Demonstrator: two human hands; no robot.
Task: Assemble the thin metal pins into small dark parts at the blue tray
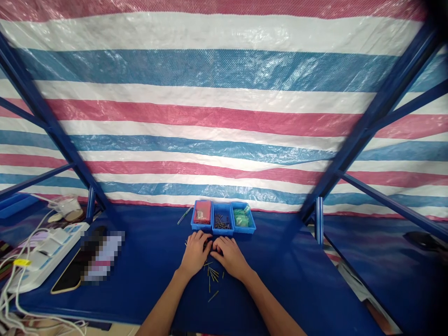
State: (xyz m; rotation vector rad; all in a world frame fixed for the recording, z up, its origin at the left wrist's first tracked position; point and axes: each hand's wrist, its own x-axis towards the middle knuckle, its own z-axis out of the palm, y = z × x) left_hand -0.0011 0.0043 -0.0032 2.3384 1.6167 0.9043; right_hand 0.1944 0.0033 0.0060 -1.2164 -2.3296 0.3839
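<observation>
Hands among thin rods; pink packet, unreadable

- We can read no text, brand, number or sign anywhere in view.
- On the red packet in the left-hand blue tray, we see a pale patch, too small for us to make out any print.
- On the green packet in the right-hand blue tray, we can make out no lettering.
- On the yellow tag around the white cables, we find nothing legible.
- On the white power strip, we see blue areas but no readable marking.
- The pale patch beside the phone is pixelated, so we cannot read it.
</observation>
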